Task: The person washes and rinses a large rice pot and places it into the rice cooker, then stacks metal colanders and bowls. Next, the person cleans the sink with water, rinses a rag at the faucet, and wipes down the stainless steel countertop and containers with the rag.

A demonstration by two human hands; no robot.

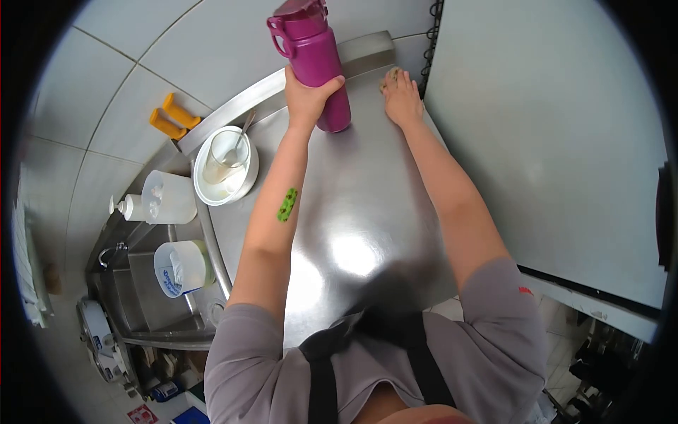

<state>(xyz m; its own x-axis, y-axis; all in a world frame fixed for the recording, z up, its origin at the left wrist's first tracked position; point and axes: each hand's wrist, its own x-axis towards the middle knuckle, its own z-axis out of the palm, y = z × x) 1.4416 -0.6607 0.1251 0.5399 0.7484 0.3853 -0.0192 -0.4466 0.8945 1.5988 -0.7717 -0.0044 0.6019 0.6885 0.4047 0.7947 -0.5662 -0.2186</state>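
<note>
My left hand [308, 99] is wrapped round the lower part of a magenta bottle [318, 60] with a carry loop on its lid. The bottle is at the back of a steel counter [367, 184]. At the back right corner, my right hand [402, 102] presses on a tan cloth or sponge [393, 73], mostly hidden under its fingers. A white bowl [249, 185] holding a clear glass [220, 169] and a spoon [241, 136] stands left of my left forearm.
Left of the counter lie a steel sink [152, 279], a white tub [173, 196], a second tub [199, 265] and a pump bottle [131, 207]. Orange handles [180, 113] stick up by the tiled wall. A large pale panel [551, 141] borders the right side.
</note>
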